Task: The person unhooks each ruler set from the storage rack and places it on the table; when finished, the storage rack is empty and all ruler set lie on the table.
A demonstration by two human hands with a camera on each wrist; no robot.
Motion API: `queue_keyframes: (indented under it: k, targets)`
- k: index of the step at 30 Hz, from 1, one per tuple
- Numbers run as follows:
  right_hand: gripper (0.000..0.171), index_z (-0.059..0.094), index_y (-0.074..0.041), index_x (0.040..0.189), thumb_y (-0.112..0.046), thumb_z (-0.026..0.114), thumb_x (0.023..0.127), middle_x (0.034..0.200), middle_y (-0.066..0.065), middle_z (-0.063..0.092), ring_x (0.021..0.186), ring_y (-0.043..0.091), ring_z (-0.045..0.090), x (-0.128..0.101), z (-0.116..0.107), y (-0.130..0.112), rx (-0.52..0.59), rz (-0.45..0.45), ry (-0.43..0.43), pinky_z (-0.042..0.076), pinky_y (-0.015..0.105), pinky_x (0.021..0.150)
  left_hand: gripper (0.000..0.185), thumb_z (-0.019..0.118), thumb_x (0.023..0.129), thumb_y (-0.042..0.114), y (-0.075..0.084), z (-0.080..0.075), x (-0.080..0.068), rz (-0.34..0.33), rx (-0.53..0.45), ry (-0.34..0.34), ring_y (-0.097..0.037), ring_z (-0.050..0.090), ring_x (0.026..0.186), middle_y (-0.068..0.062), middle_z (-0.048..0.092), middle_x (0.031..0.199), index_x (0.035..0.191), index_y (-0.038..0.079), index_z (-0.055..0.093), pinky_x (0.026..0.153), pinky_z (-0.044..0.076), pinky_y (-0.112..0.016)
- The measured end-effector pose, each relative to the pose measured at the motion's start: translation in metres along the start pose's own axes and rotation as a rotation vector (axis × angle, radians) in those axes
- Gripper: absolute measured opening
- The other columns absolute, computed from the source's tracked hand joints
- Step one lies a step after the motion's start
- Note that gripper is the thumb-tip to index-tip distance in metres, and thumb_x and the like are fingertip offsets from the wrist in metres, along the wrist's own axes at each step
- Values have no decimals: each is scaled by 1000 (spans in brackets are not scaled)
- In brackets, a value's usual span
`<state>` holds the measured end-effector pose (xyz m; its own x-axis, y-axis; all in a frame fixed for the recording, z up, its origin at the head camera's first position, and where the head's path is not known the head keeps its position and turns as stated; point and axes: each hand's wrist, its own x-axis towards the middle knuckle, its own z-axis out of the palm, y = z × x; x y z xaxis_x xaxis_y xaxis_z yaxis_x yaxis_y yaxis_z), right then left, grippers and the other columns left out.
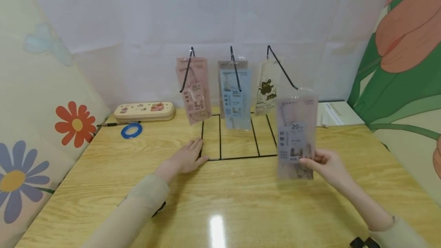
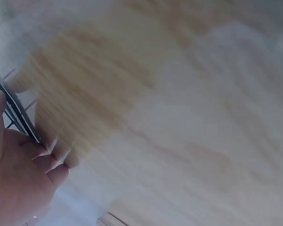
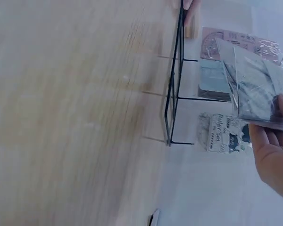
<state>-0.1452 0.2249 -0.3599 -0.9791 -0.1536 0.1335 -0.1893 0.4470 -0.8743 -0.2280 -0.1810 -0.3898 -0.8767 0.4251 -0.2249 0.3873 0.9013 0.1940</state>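
A wire rack stood on the table, toward its back, with three hooks rising from it. One packet hung on the left hook, another on the middle hook, a third on the right. Before the right hook, a fourth packet was held upright by the right hand. The left hand lay flat on the table, touching the rack's front left corner. Left of the rack lay a pencil case, with a pen and a tape ring before it. Right of the rack lay a box.
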Motion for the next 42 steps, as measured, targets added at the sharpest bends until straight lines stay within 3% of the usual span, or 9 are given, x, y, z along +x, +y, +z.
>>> queue_keyframes:
  k: [6,14,21,23,26,28,31,34,42]
  targets:
    - [28,67,5,107,-17,64,90,88,-21,71,81,0,67,-22,-28,8,32,83,15,54,18,71,69,35,102,39,-3,2,1,10,27,15,-44,14,142,-28,13,154,146,-10,15,118,16,-53]
    - [60,55,12,123,-39,60,91,104,18,70,77,2,62,24,-55,33,-209,318,-76,54,23,67,70,34,102,40,-2,3,1,10,40,4,-43,13,143,-29,12,154,146,-10,15,118,16,-52]
    - [49,64,13,106,-33,65,88,78,4,68,66,10,52,57,-53,47,-329,374,-175,45,25,57,70,34,102,41,2,1,0,6,37,-16,-42,12,143,-27,10,155,147,-9,14,118,15,-51]
    - [44,69,8,87,-36,65,88,66,-2,61,60,9,46,61,-52,49,-371,376,-178,40,22,54,69,34,102,40,3,0,0,4,32,-19,-42,11,144,-27,10,155,147,-8,14,118,15,-51]
    - [44,63,3,67,-36,63,89,56,-1,55,53,9,45,63,-50,48,-415,331,-132,40,22,48,69,34,102,40,3,-2,-1,-1,27,-22,-42,11,144,-27,9,155,147,-9,13,119,14,-51]
    - [46,61,6,68,-34,62,91,56,10,58,51,18,55,64,-50,44,-473,246,-64,49,29,49,69,34,102,39,3,-3,-2,-1,18,-18,-43,10,143,-28,9,155,147,-9,13,118,14,-51]
    - [54,59,19,101,-34,59,93,90,35,64,79,42,64,69,-54,35,-528,135,-7,56,45,69,69,35,102,39,2,-3,-1,4,13,-7,-44,12,143,-28,10,154,147,-10,14,118,15,-52]
    - [68,39,18,132,-37,55,95,128,39,46,116,52,48,80,-54,27,-470,69,-34,45,58,95,69,35,102,39,1,-1,0,5,23,0,-43,13,143,-29,11,154,146,-10,15,118,16,-52]
    - [75,21,6,146,-34,57,94,147,31,29,136,45,29,123,-33,25,-227,33,-82,26,55,113,70,34,102,40,3,-2,1,-8,33,-14,-41,11,144,-27,10,155,147,-9,14,119,14,-51]
